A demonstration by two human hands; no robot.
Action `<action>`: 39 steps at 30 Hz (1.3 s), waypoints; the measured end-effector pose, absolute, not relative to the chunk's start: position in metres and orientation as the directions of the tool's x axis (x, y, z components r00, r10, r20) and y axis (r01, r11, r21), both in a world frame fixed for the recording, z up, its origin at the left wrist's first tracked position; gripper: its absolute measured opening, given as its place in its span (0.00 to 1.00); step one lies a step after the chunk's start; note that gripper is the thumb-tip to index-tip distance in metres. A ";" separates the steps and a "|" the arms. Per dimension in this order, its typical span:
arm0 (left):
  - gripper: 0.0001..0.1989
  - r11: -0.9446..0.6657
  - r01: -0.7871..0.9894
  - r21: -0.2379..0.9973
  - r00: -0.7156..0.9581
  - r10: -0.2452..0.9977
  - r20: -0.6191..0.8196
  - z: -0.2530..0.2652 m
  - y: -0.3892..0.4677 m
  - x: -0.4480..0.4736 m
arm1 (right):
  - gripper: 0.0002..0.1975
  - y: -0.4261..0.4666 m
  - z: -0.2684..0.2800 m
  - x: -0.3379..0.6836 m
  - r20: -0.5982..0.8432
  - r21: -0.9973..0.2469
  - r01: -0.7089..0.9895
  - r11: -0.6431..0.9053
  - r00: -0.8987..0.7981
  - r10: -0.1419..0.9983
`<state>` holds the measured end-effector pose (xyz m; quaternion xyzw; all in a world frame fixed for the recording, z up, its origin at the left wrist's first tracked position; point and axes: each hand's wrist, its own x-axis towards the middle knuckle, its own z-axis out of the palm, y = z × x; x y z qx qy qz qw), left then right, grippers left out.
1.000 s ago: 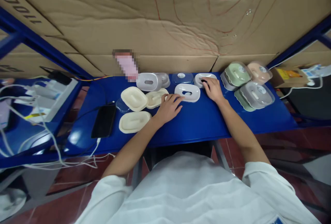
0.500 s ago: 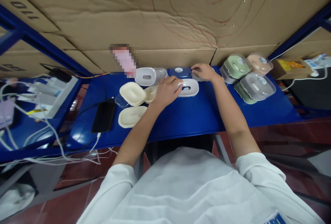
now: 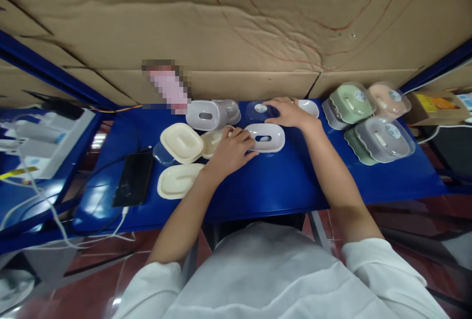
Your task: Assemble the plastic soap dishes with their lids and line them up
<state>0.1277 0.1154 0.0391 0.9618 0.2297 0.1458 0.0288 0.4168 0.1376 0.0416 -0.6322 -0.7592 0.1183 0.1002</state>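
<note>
My left hand (image 3: 235, 149) is over the left end of a white oval soap-dish-like piece with a slot (image 3: 276, 137), its fingers loosely bent and the thumb apart. Under and beside those fingers lies a cream piece (image 3: 211, 143), partly hidden. My right hand (image 3: 289, 112) reaches across the back of the table, thumb and fingers spread about the right end of a clear plastic lid (image 3: 254, 112) with a round label. Whether it presses on the lid I cannot tell. A white shallow piece (image 3: 310, 107) lies behind the right wrist.
Two cream pieces (image 3: 176, 181) and a black phone (image 3: 133, 180) on a cable lie at left. A grey slotted box (image 3: 202, 114) stands behind them. Lidded green (image 3: 352, 102), peach (image 3: 389, 100) and grey (image 3: 385, 137) boxes are grouped at right. Cardboard (image 3: 258, 39) walls the back.
My right hand has shifted left from the white piece to the clear lid. The left hand has slid a little left off the slotted white piece. The camera view has also moved.
</note>
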 end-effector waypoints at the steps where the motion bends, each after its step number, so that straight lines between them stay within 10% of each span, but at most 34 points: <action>1: 0.09 -0.899 0.420 0.123 0.861 0.437 0.261 0.041 0.117 0.127 | 0.30 0.133 0.041 0.420 0.017 -0.287 0.943 0.168 -0.170 0.985; 16: 0.15 -0.838 0.520 0.166 0.748 0.541 0.385 0.059 0.111 0.126 | 0.30 0.045 0.024 0.470 0.128 -0.174 0.985 -0.015 0.038 0.991; 25: 0.15 -0.767 0.578 0.279 0.595 0.630 0.499 0.062 0.109 0.125 | 0.28 0.044 0.035 0.415 0.262 -0.144 0.971 0.189 -0.147 0.954; 39: 0.10 -0.729 0.613 0.305 0.618 0.683 0.391 0.045 0.114 0.131 | 0.19 0.022 0.044 0.401 0.011 -0.358 0.846 0.395 -0.420 0.908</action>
